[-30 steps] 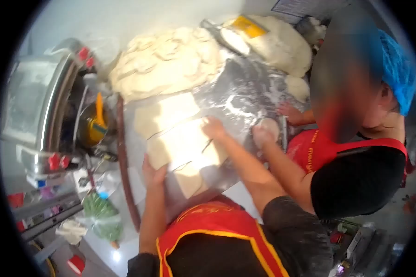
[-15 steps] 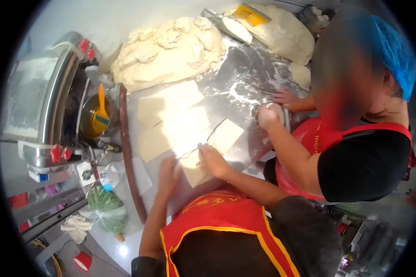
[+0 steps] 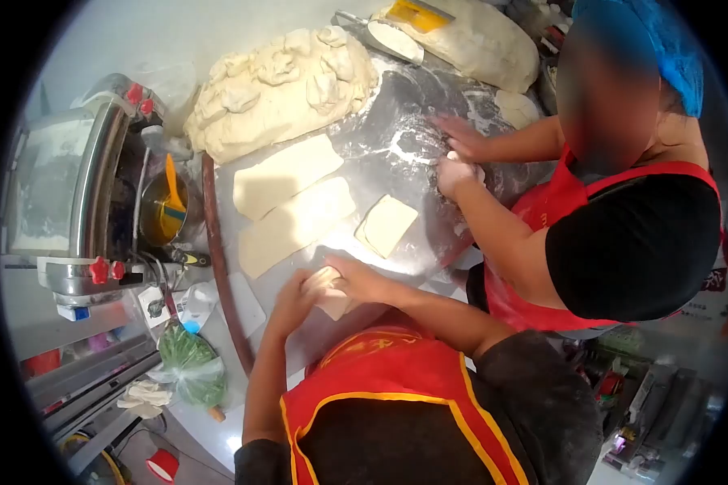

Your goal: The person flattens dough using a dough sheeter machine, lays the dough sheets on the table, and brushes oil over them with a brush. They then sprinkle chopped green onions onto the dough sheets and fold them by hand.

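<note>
Near the table's front edge, my left hand (image 3: pixel 298 297) and my right hand (image 3: pixel 354 279) meet over a small dough piece (image 3: pixel 332 302), fingers closed on its far end, which looks folded or bunched. Beyond them two flat dough sheets (image 3: pixel 287 176) (image 3: pixel 298 225) lie side by side on the metal table (image 3: pixel 372 174). A smaller rectangular dough piece (image 3: pixel 387 225) rests to the right of the sheets, touched by neither hand.
A large lumpy dough mass (image 3: pixel 279 93) lies at the back, with a metal scoop (image 3: pixel 395 40) beside it. A co-worker (image 3: pixel 623 242) at the right presses dough. Left are a roller machine (image 3: pixel 77 186), a brown strip (image 3: pixel 218 242) and a pot with an orange-handled tool (image 3: pixel 172 190).
My hands have come together on the small dough piece, lifting its far end. Earlier they were apart, over the sheets. The rectangular piece now lies separate. The co-worker's hands have shifted.
</note>
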A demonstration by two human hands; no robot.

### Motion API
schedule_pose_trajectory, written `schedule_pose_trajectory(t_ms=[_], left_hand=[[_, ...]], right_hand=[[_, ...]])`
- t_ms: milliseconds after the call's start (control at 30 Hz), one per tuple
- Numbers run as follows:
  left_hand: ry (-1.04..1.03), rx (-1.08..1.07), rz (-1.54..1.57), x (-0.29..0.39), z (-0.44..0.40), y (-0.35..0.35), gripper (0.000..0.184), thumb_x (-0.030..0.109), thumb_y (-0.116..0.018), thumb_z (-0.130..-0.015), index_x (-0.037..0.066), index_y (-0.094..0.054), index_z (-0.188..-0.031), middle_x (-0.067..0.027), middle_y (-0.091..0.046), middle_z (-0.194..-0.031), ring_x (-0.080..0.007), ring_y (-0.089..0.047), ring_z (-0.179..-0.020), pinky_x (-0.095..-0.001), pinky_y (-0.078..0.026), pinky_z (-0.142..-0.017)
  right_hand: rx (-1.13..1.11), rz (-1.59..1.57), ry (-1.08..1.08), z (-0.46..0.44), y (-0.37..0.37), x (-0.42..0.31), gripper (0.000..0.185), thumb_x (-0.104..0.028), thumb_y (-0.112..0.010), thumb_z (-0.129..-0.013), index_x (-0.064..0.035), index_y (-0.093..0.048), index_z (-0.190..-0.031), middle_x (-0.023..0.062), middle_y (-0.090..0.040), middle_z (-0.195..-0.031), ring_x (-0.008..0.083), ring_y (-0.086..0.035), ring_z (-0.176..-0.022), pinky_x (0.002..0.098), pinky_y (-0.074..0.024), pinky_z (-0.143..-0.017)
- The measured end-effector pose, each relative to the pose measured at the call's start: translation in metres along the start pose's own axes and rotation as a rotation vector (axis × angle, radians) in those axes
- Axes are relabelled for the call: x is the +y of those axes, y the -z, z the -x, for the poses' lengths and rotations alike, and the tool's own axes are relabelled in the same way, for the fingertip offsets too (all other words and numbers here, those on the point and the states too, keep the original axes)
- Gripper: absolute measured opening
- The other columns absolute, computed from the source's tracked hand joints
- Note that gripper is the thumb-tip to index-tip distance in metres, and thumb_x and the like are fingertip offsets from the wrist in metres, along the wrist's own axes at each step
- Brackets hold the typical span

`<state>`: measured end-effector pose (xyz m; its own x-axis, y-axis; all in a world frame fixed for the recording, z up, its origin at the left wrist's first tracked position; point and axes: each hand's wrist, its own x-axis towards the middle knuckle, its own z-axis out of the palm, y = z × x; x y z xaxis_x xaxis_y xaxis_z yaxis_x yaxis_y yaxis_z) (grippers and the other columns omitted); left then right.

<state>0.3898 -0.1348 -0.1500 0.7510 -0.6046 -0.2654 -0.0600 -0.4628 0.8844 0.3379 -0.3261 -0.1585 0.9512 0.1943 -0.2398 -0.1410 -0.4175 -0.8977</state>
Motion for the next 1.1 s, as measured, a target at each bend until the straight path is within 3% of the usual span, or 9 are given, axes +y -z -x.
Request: schedule_pose_trajectory(t_ms=[233,400,600,633,700,767,900,1000,1100], left_hand=[[0.267,0.451,0.103,-0.051,0.039,0.008,0.024,0.019,-0.064,-0.079,-0.001,-0.053,-0.087,-0.008,-0.058,-0.073,-0.0145,-0.052,-0.065,-0.0299,-0.043,-0.058],[0.441,0.381,0.307,-0.061,0.038,0.012,0.03,0.021,-0.066,-0.079,-0.002,-0.057,-0.095,-0.0059,-0.062,-0.083,-0.0129,-0.056,-0.071,-0.0275,-0.045,-0.06],[0.22,0.327,0.285,-0.057,0.028,0.008,0.03,0.02,-0.065,-0.079,0.0,-0.057,-0.099,-0.007,-0.06,-0.086,-0.014,-0.056,-0.075,-0.0275,-0.046,-0.063],[0.186,0.337,0.307,-0.066,0.026,0.008,0.025,0.019,-0.064,-0.081,0.002,-0.057,-0.098,-0.0048,-0.059,-0.086,-0.0129,-0.055,-0.075,-0.0269,-0.045,-0.064],[0.009,0.368,0.011,-0.06,0.014,0.023,0.038,0.029,-0.062,-0.08,-0.001,-0.054,-0.102,-0.0202,-0.059,-0.095,-0.0327,-0.057,-0.09,-0.0383,-0.044,-0.079],[0.016,0.404,-0.086,-0.004,0.005,0.064,0.037,0.031,-0.06,-0.08,0.001,-0.055,-0.101,-0.0211,-0.058,-0.096,-0.0374,-0.054,-0.094,-0.0409,-0.042,-0.083],[-0.105,0.449,-0.503,0.081,-0.01,0.2,0.036,0.031,-0.06,-0.079,0.003,-0.056,-0.101,-0.0189,-0.057,-0.099,-0.036,-0.054,-0.096,-0.0407,-0.042,-0.082],[-0.246,0.904,-0.413,0.12,-0.006,0.322,0.031,0.026,-0.064,-0.079,0.002,-0.057,-0.098,-0.0118,-0.062,-0.087,-0.0182,-0.058,-0.08,-0.0337,-0.046,-0.07],[0.002,0.935,-0.649,0.19,0.025,0.429,0.041,0.03,-0.066,-0.077,0.002,-0.057,-0.106,-0.0143,-0.063,-0.094,-0.0273,-0.061,-0.088,-0.0357,-0.046,-0.076]], right_hand=[[-0.071,0.299,-0.044,-0.029,-0.014,-0.016,0.056,-0.023,-0.074,-0.067,0.0,-0.049,-0.111,0.0182,-0.057,-0.098,0.0348,-0.051,-0.099,0.0404,-0.0405,-0.088],[-0.117,0.54,-0.159,-0.037,-0.037,-0.004,0.052,-0.023,-0.077,-0.062,0.0004,-0.054,-0.102,0.019,-0.052,-0.104,0.0344,-0.045,-0.106,0.0408,-0.0377,-0.09],[0.002,0.225,0.166,-0.022,-0.043,0.022,0.034,-0.013,-0.069,-0.067,-0.0002,-0.053,-0.095,0.0152,-0.052,-0.099,0.0301,-0.049,-0.098,0.042,-0.0403,-0.082],[0.023,-0.049,0.073,-0.017,-0.048,0.037,0.034,-0.014,-0.067,-0.069,-0.0019,-0.053,-0.099,0.0125,-0.053,-0.097,0.0251,-0.051,-0.095,0.0384,-0.0421,-0.078],[-0.083,-0.321,-0.291,-0.023,-0.014,-0.019,0.034,-0.013,-0.065,-0.075,-0.0043,-0.053,-0.105,0.0057,-0.054,-0.098,0.0153,-0.053,-0.091,0.0316,-0.047,-0.072],[0.005,-0.652,-0.269,-0.046,-0.008,-0.036,0.033,-0.004,-0.065,-0.075,-0.0039,-0.049,-0.104,0.0076,-0.055,-0.098,0.0146,-0.057,-0.085,0.0265,-0.0506,-0.066],[0.052,-0.546,-0.048,-0.108,0.023,-0.166,0.033,-0.008,-0.064,-0.078,-0.0093,-0.05,-0.108,0.0037,-0.058,-0.098,0.0075,-0.055,-0.069,0.0207,-0.0422,-0.051],[-0.027,-0.889,0.265,-0.157,0.017,-0.276,0.042,-0.007,-0.055,-0.086,-0.0006,-0.04,-0.124,0.0099,-0.056,-0.106,0.0175,-0.058,-0.095,0.0284,-0.0495,-0.077],[-0.131,-1.09,0.42,-0.171,-0.001,-0.339,0.05,-0.009,-0.052,-0.089,-0.0005,-0.026,-0.132,0.0193,-0.051,-0.115,0.0254,-0.056,-0.102,0.0343,-0.0487,-0.085]])
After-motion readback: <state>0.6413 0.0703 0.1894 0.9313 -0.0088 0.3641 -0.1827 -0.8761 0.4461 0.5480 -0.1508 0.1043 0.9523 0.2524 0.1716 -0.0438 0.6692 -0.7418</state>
